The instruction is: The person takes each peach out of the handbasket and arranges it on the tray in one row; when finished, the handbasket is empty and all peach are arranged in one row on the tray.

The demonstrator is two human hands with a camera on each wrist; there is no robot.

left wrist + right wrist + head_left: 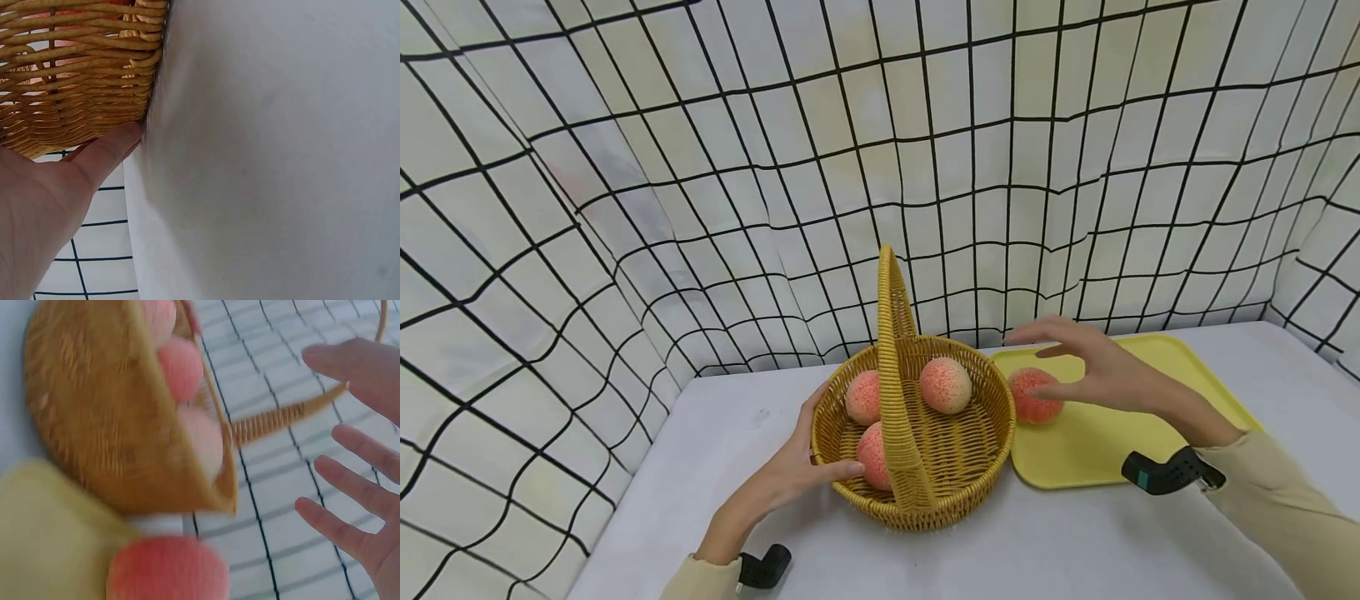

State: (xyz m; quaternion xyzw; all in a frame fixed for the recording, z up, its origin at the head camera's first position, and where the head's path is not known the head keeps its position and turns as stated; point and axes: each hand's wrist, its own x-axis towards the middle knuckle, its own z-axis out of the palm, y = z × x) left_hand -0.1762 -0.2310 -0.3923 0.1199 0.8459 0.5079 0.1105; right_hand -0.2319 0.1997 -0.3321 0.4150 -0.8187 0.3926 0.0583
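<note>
A brown wicker basket (958, 500) with a tall arched handle stands on the table, holding three pink-and-cream peaches, one of them a paler peach (945, 385) right of the handle. My left hand (801, 462) holds the basket's left side, thumb at the front rim and fingers along the outer wall; in the left wrist view a finger (109, 150) presses low against the weave. My right hand (1097, 371), fingers spread and bent, hovers over the left part of a yellow tray (1075, 458). Partly behind its thumb lies a redder peach (1026, 392), on the tray beside the basket.
The white tabletop (700, 450) backs onto a white sheet behind black netting (970, 183), which also closes off the left and right sides. The tray's left edge sits right beside the basket. Each wrist carries a black strap (1172, 473).
</note>
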